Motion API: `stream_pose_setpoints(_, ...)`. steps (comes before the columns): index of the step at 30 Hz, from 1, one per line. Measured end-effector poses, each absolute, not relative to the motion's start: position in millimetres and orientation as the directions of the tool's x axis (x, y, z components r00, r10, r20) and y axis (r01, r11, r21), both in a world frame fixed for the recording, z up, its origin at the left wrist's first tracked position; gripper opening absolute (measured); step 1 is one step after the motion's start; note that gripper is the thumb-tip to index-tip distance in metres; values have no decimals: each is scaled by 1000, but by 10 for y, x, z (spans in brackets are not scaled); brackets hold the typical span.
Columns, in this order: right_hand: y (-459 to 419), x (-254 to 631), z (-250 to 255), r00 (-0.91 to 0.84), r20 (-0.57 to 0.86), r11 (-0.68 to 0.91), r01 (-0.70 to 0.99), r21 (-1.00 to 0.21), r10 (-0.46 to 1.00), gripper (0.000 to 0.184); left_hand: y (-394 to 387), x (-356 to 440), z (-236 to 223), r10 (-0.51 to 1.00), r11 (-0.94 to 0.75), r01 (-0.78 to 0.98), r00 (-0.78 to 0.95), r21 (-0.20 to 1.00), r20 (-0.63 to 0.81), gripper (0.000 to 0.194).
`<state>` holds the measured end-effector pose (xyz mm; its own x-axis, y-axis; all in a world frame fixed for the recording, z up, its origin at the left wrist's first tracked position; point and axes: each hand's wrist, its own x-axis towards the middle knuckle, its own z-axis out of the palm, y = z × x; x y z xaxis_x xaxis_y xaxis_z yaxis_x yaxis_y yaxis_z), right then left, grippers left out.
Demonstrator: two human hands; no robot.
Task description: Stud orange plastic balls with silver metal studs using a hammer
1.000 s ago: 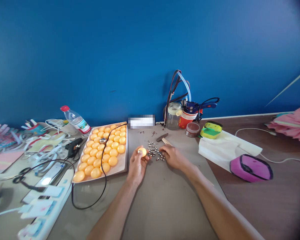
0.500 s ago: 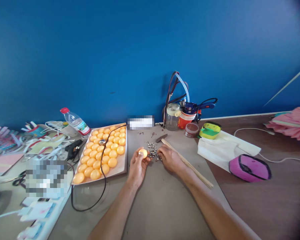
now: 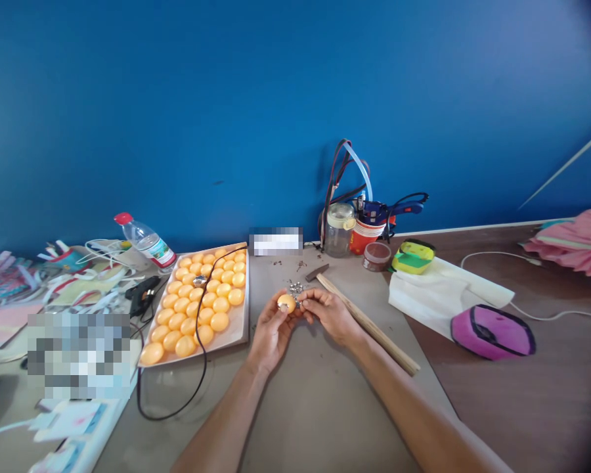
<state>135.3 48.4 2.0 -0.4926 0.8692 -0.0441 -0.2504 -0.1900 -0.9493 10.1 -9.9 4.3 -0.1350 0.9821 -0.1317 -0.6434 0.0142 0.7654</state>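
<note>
My left hand (image 3: 268, 338) is closed around an orange ping-pong ball (image 3: 287, 301), with a small whitish or shiny spot showing on the side toward me. Close beside the ball, my right hand (image 3: 332, 316) has its fingertips pinched together; whatever they hold is too small to make out. Just beyond both hands lies a pile of small shiny metal pieces (image 3: 296, 288), partly hidden by the fingers. A hammer (image 3: 374, 332) with a wooden handle rests to the right, partly behind my right hand.
On the left stands a shallow tray (image 3: 237, 326) of orange balls, a black cable (image 3: 204, 374) draped across it. A water bottle (image 3: 152, 248), glass jar (image 3: 339, 230), red cup (image 3: 367, 236) and small round tub (image 3: 377, 256) stand farther back. Yellow (image 3: 414, 256) and purple (image 3: 492, 332) fabric pieces lie right.
My right hand has moved left from the metal pieces to the ball. The ball has turned slightly in my left hand and shifted a little right.
</note>
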Motion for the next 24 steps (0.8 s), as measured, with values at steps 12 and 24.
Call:
stream_pose_setpoints(12, 453, 1347, 51, -509, -49, -205, -256, -945, 860, 15, -104, 96, 22, 990, 2, -594, -115, 804, -87, 41)
stream_pose_setpoints(24, 461, 1317, 3, -480, -31, -120, -155, -981, 877, 6, -97, 101, -24, 978, -32, -532, -192, 846, -84, 34)
